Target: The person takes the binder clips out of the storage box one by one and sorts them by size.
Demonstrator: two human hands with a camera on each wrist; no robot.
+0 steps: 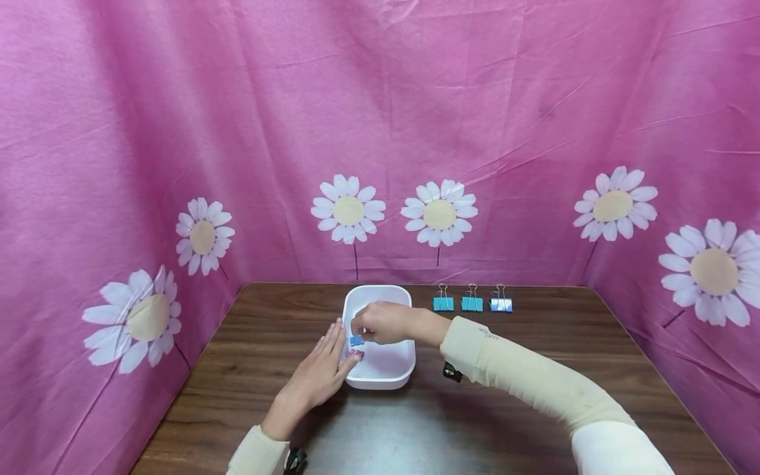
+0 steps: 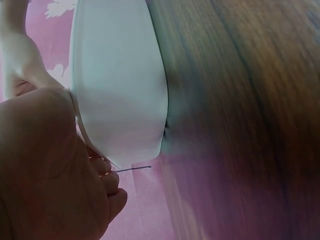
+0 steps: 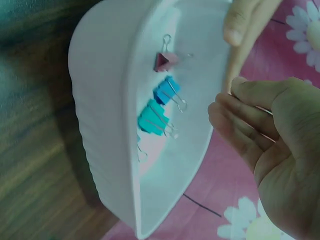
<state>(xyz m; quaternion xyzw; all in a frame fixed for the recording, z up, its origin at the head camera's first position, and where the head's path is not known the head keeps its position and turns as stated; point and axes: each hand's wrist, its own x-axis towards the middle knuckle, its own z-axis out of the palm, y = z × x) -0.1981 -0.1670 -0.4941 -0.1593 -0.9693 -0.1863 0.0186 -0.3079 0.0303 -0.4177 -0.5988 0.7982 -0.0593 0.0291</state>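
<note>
A white tray (image 1: pixel 380 380) holds several binder clips along its left side. The right wrist view shows a pink clip (image 3: pixel 163 61), a blue clip (image 3: pixel 167 90) and a teal clip (image 3: pixel 153 118), with part of one more behind the near wall. My left hand (image 1: pixel 320 369) rests against the tray's left rim, fingers straight and thumb across the edge near the pink clip. Over the tray is my right hand (image 1: pixel 382 322), its fingers loosely bent downward near the blue clip. Nothing shows between thumb and fingers in the right wrist view.
Right of the tray, two teal binder clips (image 1: pixel 443 304) and a shiny blue one (image 1: pixel 501 305) stand in a row near the back edge of the wooden table (image 1: pixel 510 422). A pink cloth (image 1: pixel 380 99) with printed daisies surrounds the table on three sides.
</note>
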